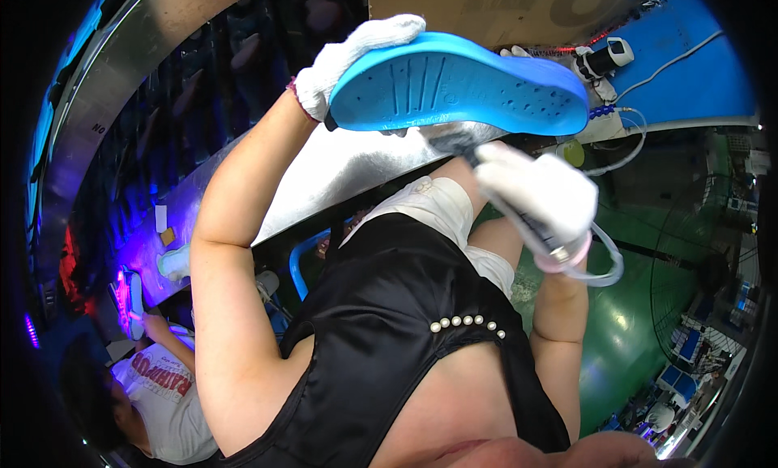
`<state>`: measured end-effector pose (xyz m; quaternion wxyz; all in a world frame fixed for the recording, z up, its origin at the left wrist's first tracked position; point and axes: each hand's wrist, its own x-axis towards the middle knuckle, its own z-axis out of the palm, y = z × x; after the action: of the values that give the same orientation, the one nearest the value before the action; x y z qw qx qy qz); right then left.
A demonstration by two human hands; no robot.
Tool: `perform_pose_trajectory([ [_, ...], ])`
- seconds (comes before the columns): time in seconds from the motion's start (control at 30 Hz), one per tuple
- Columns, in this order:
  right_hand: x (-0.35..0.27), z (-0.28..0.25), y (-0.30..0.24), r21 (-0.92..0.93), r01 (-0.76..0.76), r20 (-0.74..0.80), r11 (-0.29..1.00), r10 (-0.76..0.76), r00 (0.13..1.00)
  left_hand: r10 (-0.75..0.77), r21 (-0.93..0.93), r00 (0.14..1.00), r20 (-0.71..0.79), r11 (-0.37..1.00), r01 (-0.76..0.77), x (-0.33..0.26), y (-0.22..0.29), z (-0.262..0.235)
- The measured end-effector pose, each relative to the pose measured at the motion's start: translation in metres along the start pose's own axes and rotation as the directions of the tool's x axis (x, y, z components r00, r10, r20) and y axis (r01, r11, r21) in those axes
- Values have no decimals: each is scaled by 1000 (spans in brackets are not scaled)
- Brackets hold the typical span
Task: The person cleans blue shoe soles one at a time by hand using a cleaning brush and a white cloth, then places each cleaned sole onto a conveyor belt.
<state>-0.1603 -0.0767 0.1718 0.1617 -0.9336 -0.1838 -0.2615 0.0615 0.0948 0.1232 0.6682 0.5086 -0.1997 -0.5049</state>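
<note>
Right grip (pixel 539 188) and its tool (pixel 462 146) motion-blurred; left grip (pixel 348 59) sharper. Hard white glare on metal counter (pixel 324 172), just below left grip. Purple glow (pixel 126 298) further down-left of it. Background dim; fisheye bends edges, black rim.

The left hand (pixel 340 69) grips a blue sole (pixel 455 87). The right hand (pixel 545 191) holds a dark tool (pixel 462 145) near the sole's edge.
</note>
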Motion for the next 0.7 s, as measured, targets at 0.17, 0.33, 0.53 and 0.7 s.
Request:
perform_pose_trajectory([
  [0.17, 2, -2, -3, 47, 22, 35, 999, -24, 999, 51, 63, 990, -128, 997, -43, -9, 3, 10],
  [0.33, 11, 25, 8, 333, 59, -91, 941, -30, 995, 135, -127, 984, 114, 985, -120, 6, -1, 1],
  [0.53, -13, 15, -8, 666, -46, -251, 744, 282, 926, 352, -587, 872, 340, 804, -95, -8, 59, 33],
  [0.7, -19, 43, -1, 646, -205, -366, 735, 534, 762, 563, -788, 824, -65, 478, -388, 37, 134, 71],
])
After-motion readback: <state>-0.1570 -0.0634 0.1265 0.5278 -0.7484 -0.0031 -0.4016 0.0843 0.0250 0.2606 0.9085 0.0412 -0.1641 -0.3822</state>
